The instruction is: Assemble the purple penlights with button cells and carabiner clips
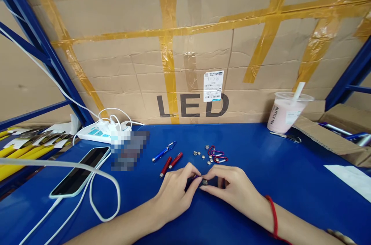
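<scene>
Hands meeting over a button cell on the blue tabletop (261, 167).
Left hand (174, 193) pinches a small dark keychain-light body (193, 178); right hand (232, 187), fingertips together, holds a button cell (205, 182) against its end, near centre. Just beyond: loose button cells (203, 154), pink carabiner clips (218, 155), 2 red keychain lights (171, 163), 1 blue keychain light (162, 153). Phone (79, 176) at left; milk tea cup (285, 111) far right.

Shiny metal button cells (203, 155), matt cardboard (121, 63).
</scene>
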`<state>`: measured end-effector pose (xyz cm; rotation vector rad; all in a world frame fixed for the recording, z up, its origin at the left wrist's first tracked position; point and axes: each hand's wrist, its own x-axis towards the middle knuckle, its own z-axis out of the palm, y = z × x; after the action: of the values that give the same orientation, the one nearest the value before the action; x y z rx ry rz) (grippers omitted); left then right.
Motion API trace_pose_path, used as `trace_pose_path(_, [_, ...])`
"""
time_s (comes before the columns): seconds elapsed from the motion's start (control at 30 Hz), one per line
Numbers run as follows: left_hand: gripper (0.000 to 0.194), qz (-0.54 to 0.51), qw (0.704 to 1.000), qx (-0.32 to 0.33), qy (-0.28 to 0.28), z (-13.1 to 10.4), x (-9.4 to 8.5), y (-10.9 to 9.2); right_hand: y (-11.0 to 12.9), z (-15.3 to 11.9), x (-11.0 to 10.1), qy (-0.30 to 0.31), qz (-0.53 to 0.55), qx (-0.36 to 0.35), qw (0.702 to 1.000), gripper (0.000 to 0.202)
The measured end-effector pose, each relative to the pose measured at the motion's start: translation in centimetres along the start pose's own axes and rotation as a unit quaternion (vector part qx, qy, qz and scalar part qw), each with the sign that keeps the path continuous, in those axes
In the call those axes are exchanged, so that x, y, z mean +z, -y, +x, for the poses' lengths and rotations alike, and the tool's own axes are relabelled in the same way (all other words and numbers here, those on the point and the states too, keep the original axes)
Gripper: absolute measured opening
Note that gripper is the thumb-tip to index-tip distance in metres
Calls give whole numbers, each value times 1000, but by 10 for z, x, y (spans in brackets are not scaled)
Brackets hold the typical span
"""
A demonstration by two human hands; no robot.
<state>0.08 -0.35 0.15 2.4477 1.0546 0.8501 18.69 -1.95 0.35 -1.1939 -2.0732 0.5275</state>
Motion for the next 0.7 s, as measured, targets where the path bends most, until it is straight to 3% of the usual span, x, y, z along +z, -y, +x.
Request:
trace_pose_path(0.27, [6,-30,999,-2,9,-1,1,2,-6,1,-5,-107,10,-71,992,26])
trace_pose_path(0.7, [7,6,1000,1,-1,2,0,0,-12,9,-9,-132,-3,-79,988,38])
